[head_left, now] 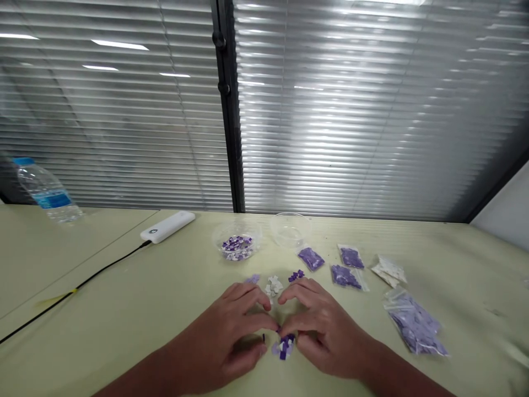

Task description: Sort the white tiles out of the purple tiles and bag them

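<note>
My left hand (237,336) and my right hand (316,325) nearly meet low in the middle of the view, over a small pile of mixed purple and white pieces (285,346). The fingers of both hands are curled, with index fingertips at a dark purple piece between them; which fingers grip it is too small to tell. A dark sliver shows by my left thumb. Just beyond the hands lie light purple pieces (253,278), white pieces (273,286) and dark purple pieces (296,275) in separate little heaps.
Behind stand a clear bowl of mixed pieces (237,248) and another clear bowl (290,230). Purple packets (311,258), white packets (389,270) and a large lilac bag (415,322) lie right. A white power bank (167,226) with black cable and a bottle (49,190) are left.
</note>
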The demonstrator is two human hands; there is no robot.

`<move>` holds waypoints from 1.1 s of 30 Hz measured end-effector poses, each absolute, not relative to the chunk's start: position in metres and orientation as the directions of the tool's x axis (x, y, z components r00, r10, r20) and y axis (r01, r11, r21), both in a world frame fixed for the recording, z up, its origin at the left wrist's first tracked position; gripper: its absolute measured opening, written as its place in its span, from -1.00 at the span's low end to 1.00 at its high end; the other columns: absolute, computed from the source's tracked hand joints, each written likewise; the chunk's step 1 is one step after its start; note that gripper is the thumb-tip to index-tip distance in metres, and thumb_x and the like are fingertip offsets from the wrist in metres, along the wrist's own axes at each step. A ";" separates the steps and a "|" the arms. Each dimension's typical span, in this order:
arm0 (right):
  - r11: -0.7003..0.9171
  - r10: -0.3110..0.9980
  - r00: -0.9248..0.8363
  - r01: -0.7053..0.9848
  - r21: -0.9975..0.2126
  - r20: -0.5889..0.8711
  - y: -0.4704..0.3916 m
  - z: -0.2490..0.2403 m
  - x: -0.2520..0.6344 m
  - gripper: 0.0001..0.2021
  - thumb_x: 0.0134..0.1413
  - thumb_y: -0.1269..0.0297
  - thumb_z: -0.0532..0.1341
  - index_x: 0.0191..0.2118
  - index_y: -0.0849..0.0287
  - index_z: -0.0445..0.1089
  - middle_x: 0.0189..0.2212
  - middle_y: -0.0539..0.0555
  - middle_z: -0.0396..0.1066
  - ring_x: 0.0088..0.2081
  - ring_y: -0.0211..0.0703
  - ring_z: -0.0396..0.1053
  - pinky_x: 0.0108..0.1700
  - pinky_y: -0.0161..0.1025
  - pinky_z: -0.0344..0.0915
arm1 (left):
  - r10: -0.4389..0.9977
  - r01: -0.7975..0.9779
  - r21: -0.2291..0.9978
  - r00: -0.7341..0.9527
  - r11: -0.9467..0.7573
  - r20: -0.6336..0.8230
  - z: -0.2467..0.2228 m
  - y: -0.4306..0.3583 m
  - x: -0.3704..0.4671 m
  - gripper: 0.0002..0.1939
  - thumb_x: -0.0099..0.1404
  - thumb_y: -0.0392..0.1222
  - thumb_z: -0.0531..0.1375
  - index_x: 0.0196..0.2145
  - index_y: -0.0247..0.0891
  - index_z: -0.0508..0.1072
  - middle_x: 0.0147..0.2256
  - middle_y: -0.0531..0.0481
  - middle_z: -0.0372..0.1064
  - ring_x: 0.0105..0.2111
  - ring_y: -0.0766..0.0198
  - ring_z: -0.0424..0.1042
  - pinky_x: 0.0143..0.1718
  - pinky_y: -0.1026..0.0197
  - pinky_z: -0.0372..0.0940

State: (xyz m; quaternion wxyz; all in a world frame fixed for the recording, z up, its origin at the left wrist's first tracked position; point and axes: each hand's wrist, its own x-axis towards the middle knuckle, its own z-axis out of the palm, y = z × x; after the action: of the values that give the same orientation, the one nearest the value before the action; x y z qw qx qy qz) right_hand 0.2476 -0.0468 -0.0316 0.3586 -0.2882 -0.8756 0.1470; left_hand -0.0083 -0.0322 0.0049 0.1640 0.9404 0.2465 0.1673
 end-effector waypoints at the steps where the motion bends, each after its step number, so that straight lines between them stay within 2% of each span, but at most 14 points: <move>1: 0.791 0.609 -0.583 0.400 -0.462 0.538 -0.046 -0.032 0.248 -0.59 -0.12 0.68 0.18 -0.25 0.05 0.58 -0.04 0.06 0.44 0.01 -0.03 0.38 0.07 -0.03 0.27 | 0.523 0.413 0.392 0.821 -0.822 0.231 0.005 -0.032 -0.008 -0.70 0.31 -0.37 0.22 -0.05 -0.06 0.49 -0.05 -0.02 0.40 0.07 0.07 0.35 0.19 -0.01 0.19; 9: 0.813 0.576 -0.596 0.343 -0.471 0.560 -0.049 -0.029 0.247 -0.56 -0.20 0.68 0.17 -0.25 0.06 0.58 -0.07 0.06 0.44 -0.02 -0.03 0.40 0.04 -0.01 0.26 | 0.534 0.421 0.396 0.812 -0.816 0.236 0.004 -0.033 -0.009 -0.64 0.31 -0.36 0.23 0.02 -0.04 0.46 -0.03 -0.01 0.41 0.07 0.06 0.35 0.24 -0.04 0.16; 12: 0.802 0.594 -0.556 0.350 -0.484 0.582 -0.048 -0.031 0.248 -0.56 -0.17 0.69 0.15 -0.25 0.08 0.58 -0.09 0.07 0.43 -0.04 -0.03 0.39 0.02 -0.02 0.27 | 0.518 0.409 0.391 0.823 -0.825 0.233 0.005 -0.033 -0.010 -0.62 0.33 -0.35 0.22 0.06 -0.02 0.45 0.01 -0.03 0.39 0.08 0.06 0.34 0.20 -0.02 0.19; 16: 0.792 0.609 -0.535 0.370 -0.485 0.585 -0.048 -0.032 0.249 -0.58 -0.12 0.69 0.14 -0.25 0.10 0.57 -0.12 0.08 0.43 -0.07 -0.03 0.39 -0.01 -0.02 0.27 | 0.512 0.409 0.378 0.828 -0.830 0.229 0.006 -0.033 -0.009 -0.69 0.37 -0.33 0.21 0.02 -0.03 0.49 -0.02 -0.06 0.37 0.07 0.05 0.33 0.16 -0.01 0.20; 23: 0.813 0.577 -0.600 0.354 -0.463 0.554 -0.046 -0.031 0.247 -0.59 -0.09 0.69 0.16 -0.25 0.07 0.57 -0.12 0.06 0.45 -0.07 -0.07 0.41 -0.03 -0.07 0.27 | 0.483 0.418 0.281 0.846 -0.864 0.227 0.005 -0.035 -0.006 -0.76 0.43 -0.32 0.14 -0.04 -0.09 0.49 -0.07 -0.07 0.38 -0.02 0.03 0.33 0.02 0.00 0.19; 28: 0.815 0.576 -0.603 0.369 -0.448 0.552 -0.049 -0.027 0.246 -0.60 -0.11 0.68 0.15 -0.27 0.06 0.56 -0.10 0.07 0.45 -0.07 -0.04 0.41 0.00 -0.04 0.28 | 0.472 0.433 0.202 0.852 -0.878 0.226 0.007 -0.038 -0.005 -0.77 0.45 -0.28 0.13 -0.01 -0.08 0.49 -0.07 -0.06 0.41 -0.03 0.01 0.34 0.04 -0.02 0.16; 33: 0.805 0.590 -0.574 0.371 -0.462 0.568 -0.049 -0.027 0.247 -0.58 -0.14 0.67 0.14 -0.26 0.06 0.55 -0.11 0.08 0.45 -0.10 -0.03 0.40 -0.03 -0.04 0.31 | 0.484 0.427 0.248 0.837 -0.870 0.256 0.007 -0.038 -0.007 -0.74 0.41 -0.30 0.18 0.00 -0.06 0.47 -0.05 -0.05 0.40 -0.01 0.02 0.35 0.06 0.00 0.17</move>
State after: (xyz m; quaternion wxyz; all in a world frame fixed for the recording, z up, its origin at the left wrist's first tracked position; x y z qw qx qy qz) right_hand 0.2474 -0.0491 -0.0274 0.3709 -0.2748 -0.8747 0.1477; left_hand -0.0067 -0.0377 0.0073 0.0907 0.9541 0.2386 0.1566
